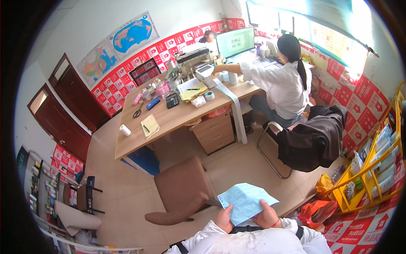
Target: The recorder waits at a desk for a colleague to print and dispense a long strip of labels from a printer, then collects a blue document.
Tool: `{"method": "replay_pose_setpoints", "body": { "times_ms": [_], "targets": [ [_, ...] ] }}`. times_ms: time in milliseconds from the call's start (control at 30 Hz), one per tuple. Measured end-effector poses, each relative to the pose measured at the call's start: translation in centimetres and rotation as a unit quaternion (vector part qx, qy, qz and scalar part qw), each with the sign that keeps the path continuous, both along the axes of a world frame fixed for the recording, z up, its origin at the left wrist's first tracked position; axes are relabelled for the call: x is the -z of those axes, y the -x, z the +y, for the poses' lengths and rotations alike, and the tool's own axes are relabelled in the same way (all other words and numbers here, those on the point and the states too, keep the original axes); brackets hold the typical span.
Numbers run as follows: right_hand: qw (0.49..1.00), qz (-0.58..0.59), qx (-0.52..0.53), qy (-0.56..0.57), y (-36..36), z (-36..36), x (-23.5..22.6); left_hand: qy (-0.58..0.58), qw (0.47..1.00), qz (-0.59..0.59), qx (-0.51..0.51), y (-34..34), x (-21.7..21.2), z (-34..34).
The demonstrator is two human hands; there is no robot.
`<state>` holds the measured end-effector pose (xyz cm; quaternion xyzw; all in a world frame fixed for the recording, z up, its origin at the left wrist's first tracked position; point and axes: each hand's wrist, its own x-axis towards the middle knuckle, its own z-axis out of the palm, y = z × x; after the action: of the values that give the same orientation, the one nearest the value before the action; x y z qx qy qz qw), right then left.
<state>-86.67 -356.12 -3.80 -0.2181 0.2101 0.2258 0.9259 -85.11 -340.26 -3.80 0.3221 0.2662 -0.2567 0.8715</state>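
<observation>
I hold a light blue sheet of paper (246, 200) in front of my body at the lower middle. Its top edge is creased and uneven, and a row of small holes runs down its left side. My left hand (225, 218) is closed on the lower left edge, thumb on top. At the lower right edge my right hand (267, 215) grips the same sheet, also thumb up; a red cord circles that wrist. The fingers under the paper are hidden.
A brown chair (184, 184) stands just ahead. Beyond it is a wooden desk (186, 114) with a calculator (172, 100), scissors (137, 112) and a notepad (150, 126). A seated person (287, 80) reaches to a white label printer (206, 75); a label strip (237, 111) hangs down. A yellow rack (359, 186) stands right.
</observation>
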Motion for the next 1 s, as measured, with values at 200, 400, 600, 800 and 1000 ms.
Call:
{"method": "replay_pose_setpoints", "body": {
  "times_ms": [200,400,600,800,1000],
  "targets": [
    [1.000,0.016,-0.002,0.010,0.2,0.0,-0.1,-0.006,1.000,0.000,0.010,0.2,0.0,0.1],
    [1.000,0.012,-0.001,0.016,0.3,0.1,-0.2,-0.001,1.000,0.000,0.004,0.3,-0.2,0.1],
    [0.999,0.040,-0.001,0.034,0.2,0.3,-0.3,0.003,1.000,-0.004,0.011,0.4,0.8,0.5],
    [0.999,0.051,0.008,0.007,0.2,0.4,0.0,-0.004,1.000,0.001,0.005,0.4,0.3,0.6],
    [0.999,0.023,-0.012,0.023,0.2,0.4,0.0,0.000,1.000,-0.005,0.004,0.6,0.3,0.7]
  ]
}}
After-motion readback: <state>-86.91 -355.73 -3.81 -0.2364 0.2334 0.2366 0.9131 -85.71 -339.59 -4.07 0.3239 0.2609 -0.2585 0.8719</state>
